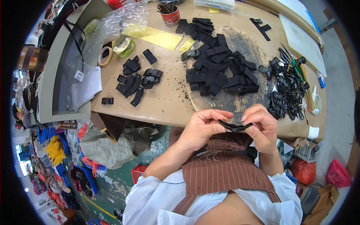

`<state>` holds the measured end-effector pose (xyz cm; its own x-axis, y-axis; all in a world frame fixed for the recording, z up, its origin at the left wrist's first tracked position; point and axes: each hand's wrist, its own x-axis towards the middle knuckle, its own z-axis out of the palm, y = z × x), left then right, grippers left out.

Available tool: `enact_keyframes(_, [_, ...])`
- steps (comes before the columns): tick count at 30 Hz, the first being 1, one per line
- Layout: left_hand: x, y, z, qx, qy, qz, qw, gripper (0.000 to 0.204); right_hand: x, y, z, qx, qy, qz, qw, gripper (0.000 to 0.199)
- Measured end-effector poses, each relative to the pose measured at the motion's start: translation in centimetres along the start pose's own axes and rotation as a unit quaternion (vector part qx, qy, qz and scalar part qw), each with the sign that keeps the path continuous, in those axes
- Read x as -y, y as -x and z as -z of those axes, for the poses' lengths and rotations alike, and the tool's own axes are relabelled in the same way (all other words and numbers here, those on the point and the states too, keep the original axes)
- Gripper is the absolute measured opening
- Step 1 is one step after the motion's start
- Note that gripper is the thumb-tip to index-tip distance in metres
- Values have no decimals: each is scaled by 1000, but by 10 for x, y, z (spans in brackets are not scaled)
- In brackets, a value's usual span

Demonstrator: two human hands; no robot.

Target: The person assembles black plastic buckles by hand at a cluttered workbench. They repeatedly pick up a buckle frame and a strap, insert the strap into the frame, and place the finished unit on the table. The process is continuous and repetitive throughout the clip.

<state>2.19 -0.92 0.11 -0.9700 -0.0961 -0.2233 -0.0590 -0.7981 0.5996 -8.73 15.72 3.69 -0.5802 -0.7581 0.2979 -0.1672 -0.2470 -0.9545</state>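
Between my two hands a short black strap (235, 128) is bent in a shallow curve. My left hand (204, 125) pinches one end of it, and my right hand (263, 127) grips the other end between thumb and fingers. Both hands are at the table's front edge, above my brown striped apron (225, 172). Just beyond them, a heap of flat black strips (213, 77) lies on a worn round board (255, 48). A black strap with a buckle (191, 54) rests at the heap's left side. To the right lies a pile of black buckles (281, 99).
Several black pieces (129, 84) lie on the left of the table, near a tape roll (105, 56) and a green tin (124, 46). A red can (170, 17) of rods stands at the back. A hammer (309, 90) and green-handled pliers (299, 72) lie right.
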Motion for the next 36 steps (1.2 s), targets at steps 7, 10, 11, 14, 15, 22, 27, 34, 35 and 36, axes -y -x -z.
enact_keyframes(7, [4,-6,7,11,-7,-122,992,14,-28,8,-15,-85,-167,-100,977,16])
enact_keyframes(10, [-15,-7,27,-69,-110,-137,982,13,-26,7,0,-88,-56,-163,981,23])
enact_keyframes(11, [-29,-11,37,-98,-116,-145,978,14,-27,7,19,-103,75,-142,982,24])
enact_keyframes(14, [-85,-8,98,-225,-138,-178,948,19,-27,13,84,-181,418,-121,882,29])
enact_keyframes(15, [-105,-6,120,-255,-224,-199,919,22,-30,21,106,-211,464,-132,850,30])
enact_keyframes(22, [-113,-16,122,-418,-536,-376,629,35,-47,24,143,-311,485,-229,785,26])
enact_keyframes(27, [-36,-14,32,-165,-441,-248,847,39,-22,4,96,-366,400,-25,840,14])
enact_keyframes(34, [10,-16,-13,29,-300,20,953,28,4,-10,7,-5,264,22,964,27])
enact_keyframes(35, [6,-12,-13,24,-283,31,958,25,7,-12,2,7,245,28,969,28])
enact_keyframes(36, [1,-9,-13,19,-266,43,963,22,10,-12,-1,19,226,35,973,29])
